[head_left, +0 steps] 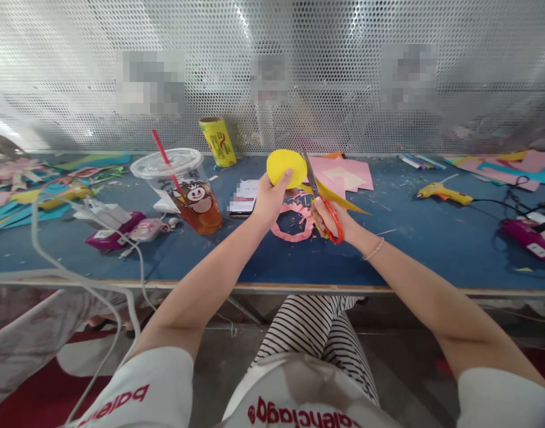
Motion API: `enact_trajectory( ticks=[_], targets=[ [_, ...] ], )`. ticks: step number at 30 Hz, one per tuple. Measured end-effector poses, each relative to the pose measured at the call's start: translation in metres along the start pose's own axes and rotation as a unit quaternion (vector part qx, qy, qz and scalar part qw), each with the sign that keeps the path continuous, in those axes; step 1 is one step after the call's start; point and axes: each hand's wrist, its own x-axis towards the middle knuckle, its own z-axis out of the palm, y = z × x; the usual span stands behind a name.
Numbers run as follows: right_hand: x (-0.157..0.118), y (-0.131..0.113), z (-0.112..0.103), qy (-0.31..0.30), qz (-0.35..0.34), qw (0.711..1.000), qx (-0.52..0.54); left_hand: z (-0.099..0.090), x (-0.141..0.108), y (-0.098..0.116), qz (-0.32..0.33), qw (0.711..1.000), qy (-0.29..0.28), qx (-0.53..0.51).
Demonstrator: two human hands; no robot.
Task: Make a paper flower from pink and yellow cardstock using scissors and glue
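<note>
Between the thumb and fingers of my left hand (272,193) is a rounded piece of yellow paper (286,166), raised above the table. My right hand (332,217) is closed around the orange handles of a pair of scissors (315,183), whose blades point up and away, close beside the paper's right edge. A pointed yellow offcut (350,201) sticks out behind the scissors; whether it is still joined to the round piece I cannot tell. Below my hands a pink paper ring (294,235) with a pleated edge lies on the table, with small pink scraps inside it.
A cup of drink (201,205) with a red straw and a phone (245,197) stand left of my hands. Pink sheets (361,173) lie behind. A yellow glue gun (446,193) with a cord is at right, a purple power strip (114,232) at left. A yellow roll (219,142) stands behind.
</note>
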Motion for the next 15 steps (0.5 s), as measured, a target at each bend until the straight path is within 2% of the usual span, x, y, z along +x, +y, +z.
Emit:
enact_trajectory(
  ticks=[5, 10, 15],
  targets=[
    [-0.0029, -0.0048, 0.0024, 0.003, -0.035, 0.999, -0.021, 0.0034, -0.0058, -0.0039, 0.009, 0.998, -0.025, 0.055],
    [-0.0044, -0.0038, -0.0011, 0.007, -0.047, 0.997, -0.059, 0.0006, -0.0053, -0.0023, 0.007, 0.998, -0.047, 0.048],
    [-0.0010, -0.0051, -0.0046, 0.035, -0.028, 0.997, -0.062, -0.0041, 0.0008, 0.0048, -0.015, 1.000, -0.016, 0.022]
  ],
)
